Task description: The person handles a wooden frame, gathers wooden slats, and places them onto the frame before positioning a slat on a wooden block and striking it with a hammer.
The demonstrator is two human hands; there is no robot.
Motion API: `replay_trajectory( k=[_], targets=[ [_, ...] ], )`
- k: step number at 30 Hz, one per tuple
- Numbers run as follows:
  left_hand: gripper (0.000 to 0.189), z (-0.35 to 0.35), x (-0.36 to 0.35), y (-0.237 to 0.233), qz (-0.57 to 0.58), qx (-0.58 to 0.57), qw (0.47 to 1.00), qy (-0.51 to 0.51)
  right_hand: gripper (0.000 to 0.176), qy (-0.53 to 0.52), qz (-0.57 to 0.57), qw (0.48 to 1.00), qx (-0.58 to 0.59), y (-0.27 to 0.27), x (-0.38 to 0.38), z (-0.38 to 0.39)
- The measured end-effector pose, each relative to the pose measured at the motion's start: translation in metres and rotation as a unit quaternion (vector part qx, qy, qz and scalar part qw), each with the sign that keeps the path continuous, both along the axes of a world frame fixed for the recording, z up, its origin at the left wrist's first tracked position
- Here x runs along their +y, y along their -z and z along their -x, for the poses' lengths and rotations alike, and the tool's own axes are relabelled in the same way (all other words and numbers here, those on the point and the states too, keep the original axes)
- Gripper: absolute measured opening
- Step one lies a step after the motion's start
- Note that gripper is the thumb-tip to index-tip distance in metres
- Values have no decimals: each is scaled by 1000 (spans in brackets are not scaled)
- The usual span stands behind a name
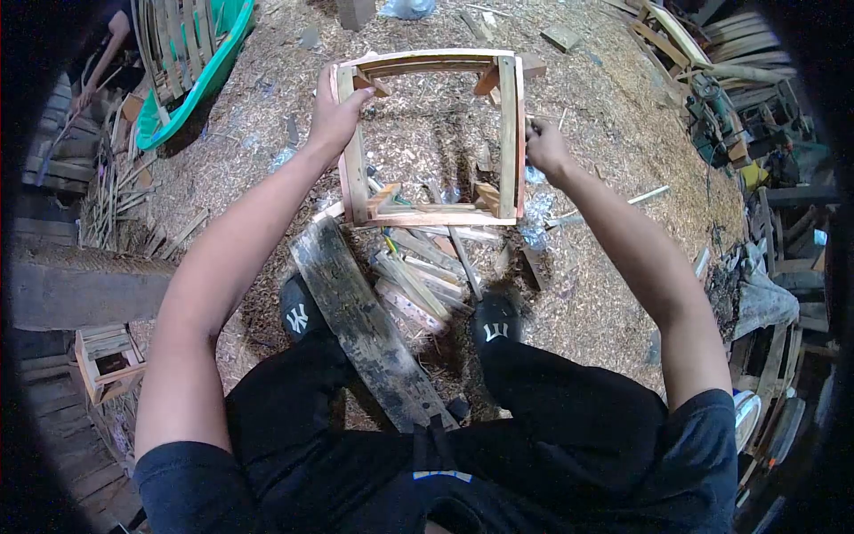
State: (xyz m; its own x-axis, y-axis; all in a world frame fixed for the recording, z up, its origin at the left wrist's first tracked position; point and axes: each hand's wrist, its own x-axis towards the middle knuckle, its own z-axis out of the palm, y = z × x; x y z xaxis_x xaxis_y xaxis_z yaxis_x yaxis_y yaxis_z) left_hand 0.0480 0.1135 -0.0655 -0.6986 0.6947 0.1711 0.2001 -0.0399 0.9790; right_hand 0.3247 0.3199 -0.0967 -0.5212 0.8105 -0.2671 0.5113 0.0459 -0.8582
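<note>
The left hand (338, 116) grips and the right hand (547, 149) curls beside a nearly square wooden frame (508, 133) between them, opening toward the person.

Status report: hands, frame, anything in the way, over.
Left hand gripping frame, left side. Right hand curled at its right side. Scraps and plank between frame and body.

Both arms reach forward, left hand (340, 120) (fingers curled) leading.
</note>
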Motion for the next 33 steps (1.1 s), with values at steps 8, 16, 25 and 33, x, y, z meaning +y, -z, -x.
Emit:
replay_trajectory(
  k=[8, 16, 25, 33],
  targets=[
    [71, -7, -3, -7, 19, 9, 1000, -8, 44, -57, 1, 998, 41, -1, 11, 9],
    [69, -2, -10, -2, 12, -116, 993, 32, 56, -131, -212, 968, 32, -79, -37, 25],
    [56, -4, -4, -33, 23, -87, 995, 36, 48, -97, -189, 969, 126, -73, -23, 26],
    [77, -37, 1, -105, -39, 223, 974, -13, 47, -92, -144, 982, 81, -58, -4, 44]
  ],
)
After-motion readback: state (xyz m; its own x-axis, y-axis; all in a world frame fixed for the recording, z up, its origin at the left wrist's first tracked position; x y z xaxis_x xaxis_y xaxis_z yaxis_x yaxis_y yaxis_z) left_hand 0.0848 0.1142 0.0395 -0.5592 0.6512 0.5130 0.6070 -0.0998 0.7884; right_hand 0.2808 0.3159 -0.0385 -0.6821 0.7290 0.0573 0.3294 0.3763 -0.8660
